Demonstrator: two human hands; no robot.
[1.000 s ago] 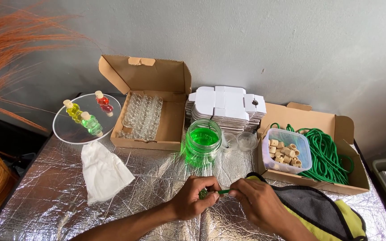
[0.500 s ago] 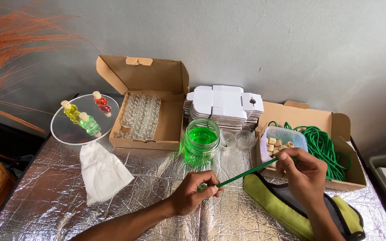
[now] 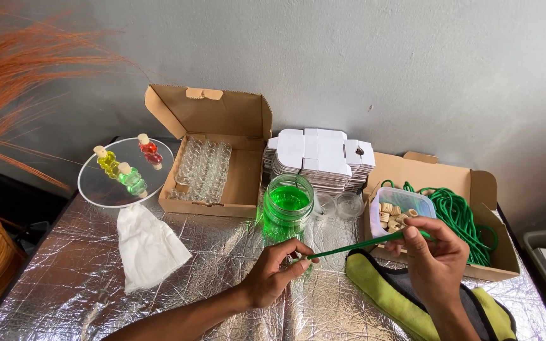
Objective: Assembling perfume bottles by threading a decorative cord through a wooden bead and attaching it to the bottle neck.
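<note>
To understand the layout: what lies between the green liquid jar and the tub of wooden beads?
In the head view, two small clear cups stand between the jar and the tub.

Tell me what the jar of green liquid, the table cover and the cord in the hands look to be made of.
Jar: clear glass, probably; see-through and glossy, green liquid showing through.
Table cover: silver foil-like sheet, shiny, quilted and crinkled; possibly foil-faced padding.
Cord: green, matte, looks like woven fibre or plastic; stretched straight between left hand and right hand. Too thin to be sure.
</note>
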